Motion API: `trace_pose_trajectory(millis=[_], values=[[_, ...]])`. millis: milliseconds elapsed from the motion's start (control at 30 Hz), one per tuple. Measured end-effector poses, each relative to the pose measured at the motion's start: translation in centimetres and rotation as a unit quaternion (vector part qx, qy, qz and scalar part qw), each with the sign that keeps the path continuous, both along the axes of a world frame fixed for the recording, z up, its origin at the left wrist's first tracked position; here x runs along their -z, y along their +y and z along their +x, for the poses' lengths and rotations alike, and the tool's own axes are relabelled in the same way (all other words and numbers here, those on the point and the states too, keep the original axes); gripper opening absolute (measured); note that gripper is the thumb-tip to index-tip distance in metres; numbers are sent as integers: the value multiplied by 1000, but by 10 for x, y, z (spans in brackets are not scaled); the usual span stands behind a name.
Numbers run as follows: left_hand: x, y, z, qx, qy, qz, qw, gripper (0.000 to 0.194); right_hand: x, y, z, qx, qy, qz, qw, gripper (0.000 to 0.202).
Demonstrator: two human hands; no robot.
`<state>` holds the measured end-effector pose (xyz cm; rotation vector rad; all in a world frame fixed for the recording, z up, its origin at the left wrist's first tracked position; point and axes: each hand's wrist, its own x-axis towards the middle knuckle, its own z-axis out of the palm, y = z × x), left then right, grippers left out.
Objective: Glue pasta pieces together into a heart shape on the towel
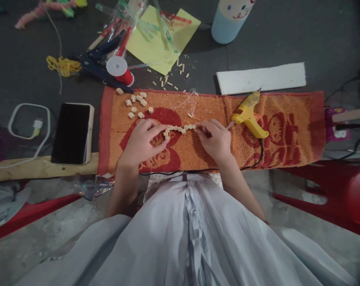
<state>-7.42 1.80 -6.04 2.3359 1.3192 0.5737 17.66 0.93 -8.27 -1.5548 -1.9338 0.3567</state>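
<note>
Curving unevenly, the pale strip (180, 129) seems knobbly.

the towel (194, 155) is cloth with a rough, matt pile. on the towel, the glue gun (250, 114) has a smooth plastic body. over the towel, the chain of pale pieces (181, 129) is matt and knobbly. left of the towel, the phone (70, 133) has a smooth, glossy screen. beyond the towel, the sheet (178, 39) is matt paper.
</note>
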Motion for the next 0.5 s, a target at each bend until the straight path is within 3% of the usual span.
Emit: trace_pose_trajectory(millis=[500], values=[[-3, 0, 1, 1, -4, 8, 1000, 33, 1, 0, 0, -8, 10, 6, 1000, 12]])
